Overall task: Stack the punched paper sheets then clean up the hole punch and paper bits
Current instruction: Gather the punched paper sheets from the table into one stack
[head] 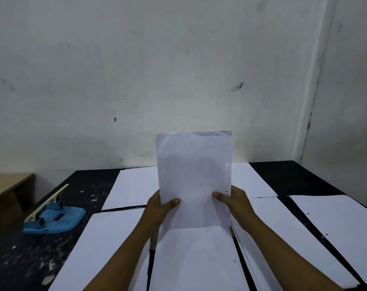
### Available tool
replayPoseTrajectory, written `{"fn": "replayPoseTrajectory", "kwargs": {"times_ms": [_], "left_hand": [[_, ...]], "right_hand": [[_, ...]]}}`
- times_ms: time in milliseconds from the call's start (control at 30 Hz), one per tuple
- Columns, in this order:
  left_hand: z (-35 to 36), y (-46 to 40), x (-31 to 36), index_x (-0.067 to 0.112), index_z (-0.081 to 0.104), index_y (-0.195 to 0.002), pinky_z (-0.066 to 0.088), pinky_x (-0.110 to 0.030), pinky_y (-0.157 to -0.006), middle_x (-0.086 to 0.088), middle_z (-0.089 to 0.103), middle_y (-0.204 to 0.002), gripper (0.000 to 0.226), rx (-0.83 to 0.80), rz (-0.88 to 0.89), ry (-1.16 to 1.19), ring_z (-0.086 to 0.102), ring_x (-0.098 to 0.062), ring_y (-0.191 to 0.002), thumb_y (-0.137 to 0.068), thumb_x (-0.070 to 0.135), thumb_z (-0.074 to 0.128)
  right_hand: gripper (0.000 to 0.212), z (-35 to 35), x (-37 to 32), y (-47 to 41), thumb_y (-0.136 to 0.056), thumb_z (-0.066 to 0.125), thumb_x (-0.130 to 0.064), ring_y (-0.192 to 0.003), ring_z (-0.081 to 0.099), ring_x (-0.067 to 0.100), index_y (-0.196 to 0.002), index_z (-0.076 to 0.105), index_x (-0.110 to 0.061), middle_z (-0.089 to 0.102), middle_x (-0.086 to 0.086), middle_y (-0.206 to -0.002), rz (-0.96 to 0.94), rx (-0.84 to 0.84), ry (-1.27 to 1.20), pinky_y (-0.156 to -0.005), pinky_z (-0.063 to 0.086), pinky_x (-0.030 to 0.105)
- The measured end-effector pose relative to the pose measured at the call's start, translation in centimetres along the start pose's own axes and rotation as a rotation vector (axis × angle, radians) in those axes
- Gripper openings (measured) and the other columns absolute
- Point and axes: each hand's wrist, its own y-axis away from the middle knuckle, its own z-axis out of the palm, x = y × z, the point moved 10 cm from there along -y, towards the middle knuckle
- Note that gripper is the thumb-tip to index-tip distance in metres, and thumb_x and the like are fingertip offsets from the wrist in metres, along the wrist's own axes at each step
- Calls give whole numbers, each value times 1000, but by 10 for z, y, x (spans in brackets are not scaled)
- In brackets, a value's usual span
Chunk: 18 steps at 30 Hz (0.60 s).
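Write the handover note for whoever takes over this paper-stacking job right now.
Left hand and right hand grip the held sheets upright by their lower side edges, above a flat sheet at the table's near edge.
Loose punched sheets lie around: near left, far left, far right, right.
The blue hole punch sits untouched on the black table, left, paper bits scattered near it.
Left: gather remaining sheets, clear punch and bits.

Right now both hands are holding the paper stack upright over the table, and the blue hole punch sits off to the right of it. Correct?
Not quite. The blue hole punch sits to the left of the paper stack, not the right; the head view shows it. The left hand and right hand do hold the stack upright over the table.
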Motion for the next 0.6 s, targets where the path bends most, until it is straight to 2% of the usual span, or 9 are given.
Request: {"fn": "replayPoseTrajectory", "kwargs": {"times_ms": [133,200,333,467,533,600], "left_hand": [[-15,-4,10,26,57,-125,54,-17,-76,10,67,-116,50,-11,-3,-75,64,-8,-104,-80,33,79],[-29,-4,11,25,59,-126,56,-23,-81,8,69,-116,56,-19,-27,-80,66,-11,-103,-76,37,81],[-57,7,10,25,63,-119,55,-20,-76,7,71,-111,42,-34,-88,-105,68,-12,-100,-80,27,79],[-109,23,-1,21,67,-114,57,-28,-82,4,74,-108,39,-2,-174,-106,70,-17,-101,-78,21,81],[-141,31,-7,18,67,-114,57,-32,-87,4,74,-107,41,27,-223,-126,70,-17,-99,-76,18,83],[-164,34,-6,19,64,-111,57,-30,-82,6,72,-102,40,78,-274,-210,68,-12,-92,-76,24,83]], "right_hand": [[22,6,-19,-9,-84,76,-20,-86,70,13,-106,71,-16,74,-3,-98,8,-9,11,-69,55,21],[21,16,-29,-14,-83,78,-22,-85,72,16,-102,73,-15,75,0,-97,15,-28,-1,-70,57,24],[26,52,-28,-19,-78,82,-25,-88,73,24,-100,74,-13,77,4,-97,83,-68,-73,-79,59,37],[35,110,-12,-19,-77,83,-19,-94,71,25,-109,71,-8,74,5,-103,130,-78,-78,-92,56,42],[34,144,-5,-18,-77,83,-17,-93,71,26,-108,71,-6,74,6,-102,154,-99,-74,-92,56,43],[34,162,2,-16,-78,82,-13,-93,71,29,-108,71,-3,74,10,-103,192,-96,-84,-89,57,43]]}}
